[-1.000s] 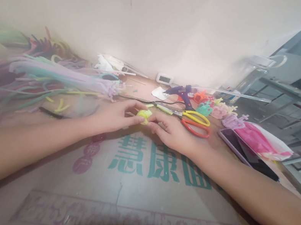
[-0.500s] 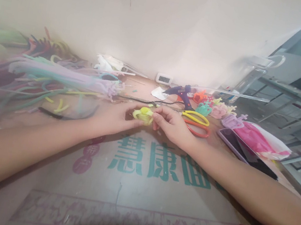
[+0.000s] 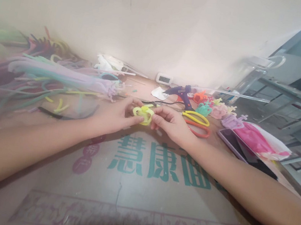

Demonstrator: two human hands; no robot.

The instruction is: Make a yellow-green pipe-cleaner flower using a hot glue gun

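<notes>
Between my hands is a small yellow pipe-cleaner crown (image 3: 143,114), its curved loops meeting at a knot on top. My left hand (image 3: 121,114) grips its left side, thumb in front and fingers behind. On its right side, my right hand (image 3: 169,123) pinches the edge with thumb and index finger. The other right fingers are curled and partly hidden. Just right of my right hand lie scissors with one yellow and one orange handle (image 3: 197,117); their blades are hidden behind the hand.
Bundles of coloured pipe cleaners (image 3: 66,76) lie on the left. Behind are a purple glue gun (image 3: 181,92), a small digital clock (image 3: 163,78) and several finished small crowns (image 3: 204,108). A phone (image 3: 248,153), a pink-and-white packet (image 3: 263,141) and a clear bottle (image 3: 251,76) are at right.
The yellow crown has tilted in my fingers, so its open loops now face me more and its top knot sits a little higher. Both hands stay in nearly the same place.
</notes>
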